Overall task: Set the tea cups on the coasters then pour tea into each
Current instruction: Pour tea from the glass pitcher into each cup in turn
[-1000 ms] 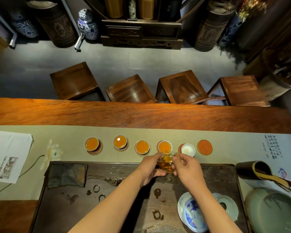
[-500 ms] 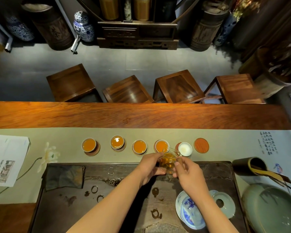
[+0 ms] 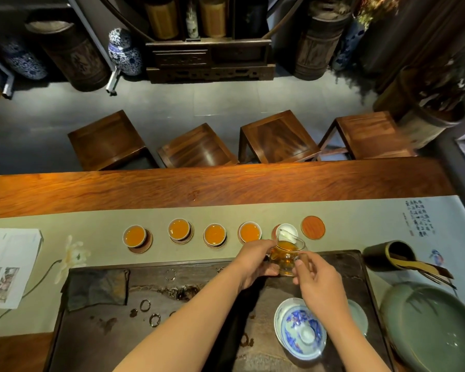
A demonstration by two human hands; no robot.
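Hands meet at a glass pitcher (image 3: 287, 255) of amber tea, held above the far edge of the dark tea tray (image 3: 156, 334). The left hand (image 3: 255, 260) cups the pitcher's left side and base, fingers curled around the glass with the thumb underneath. The right hand (image 3: 320, 285) pinches the pitcher's handle between thumb and forefinger; the remaining fingers are loosely folded. The pitcher is tilted slightly, its spout directed away from the person and overlapping the near rim of the empty white cup (image 3: 287, 231).

Beyond the tray's far edge, a row of round coasters lies on the pale green table runner (image 3: 65, 221). Counting from the left end of that edge, the first cup (image 3: 134, 234), second cup (image 3: 180, 228), third cup (image 3: 214, 234) and fourth cup (image 3: 249, 231) each hold orange tea. The first sits off-centre, leaving the near part of its coaster (image 3: 141, 244) exposed. The empty white cup occupies the fifth position, partly off its coaster. The sixth coaster (image 3: 313, 227), at the right end, carries no cup.

On the tray's near right corner stands a blue-and-white lidded gaiwan (image 3: 300, 328), just below the right wrist. A dark folded cloth (image 3: 97, 288) lies on the tray's left side. To the right of the tray sits a celadon basin (image 3: 438, 326).
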